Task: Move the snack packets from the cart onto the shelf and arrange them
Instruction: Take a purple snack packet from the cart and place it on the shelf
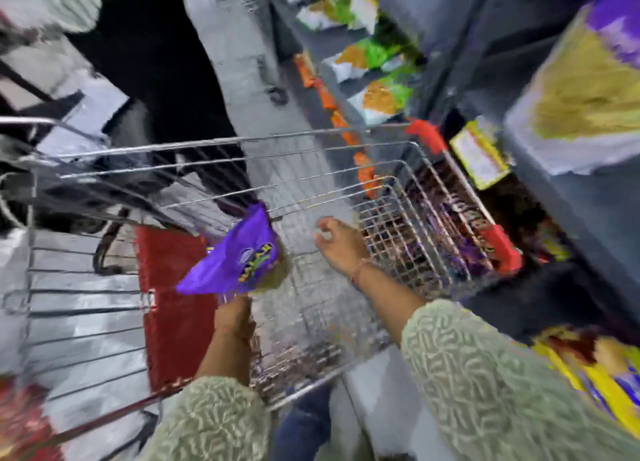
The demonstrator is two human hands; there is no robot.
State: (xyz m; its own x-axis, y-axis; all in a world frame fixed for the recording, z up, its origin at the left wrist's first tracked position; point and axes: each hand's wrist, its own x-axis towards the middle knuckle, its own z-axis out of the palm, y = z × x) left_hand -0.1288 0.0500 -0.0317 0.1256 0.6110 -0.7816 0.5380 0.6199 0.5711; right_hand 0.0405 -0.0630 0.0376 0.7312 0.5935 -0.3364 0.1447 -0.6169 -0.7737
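Far on the left, the wire side of the cart [86,305] is showing, and a red flap [169,308] is lying inside it. The whole picture is smeared, so small things are hard to read.

Next comes the left hand [233,317]. It is reaching up over the cart and is closed on the bottom edge of a purple packet [232,260], pinching it so the packet is sticking up and leaning to the left. The packet is up in the air above the cart floor, not on the shelf.

A bit more to the right, the right hand [337,244] is stretching into the cart with its fingers spread and curled a little. It is holding nothing. Just past it, through the wire end of the cart, more purple packets [446,239] seem to be lying low down (too blurry to say if they are inside the cart or behind it).

On the far right the shelf [588,197] is standing close beside the cart. Green and orange packs [377,93] are sitting on it higher up.

I think the step in hand is picking packets out of the cart. The next move is probably to let the empty hand grab another packet, then lift both over the cart rim and set them on the shelf in a neat row.
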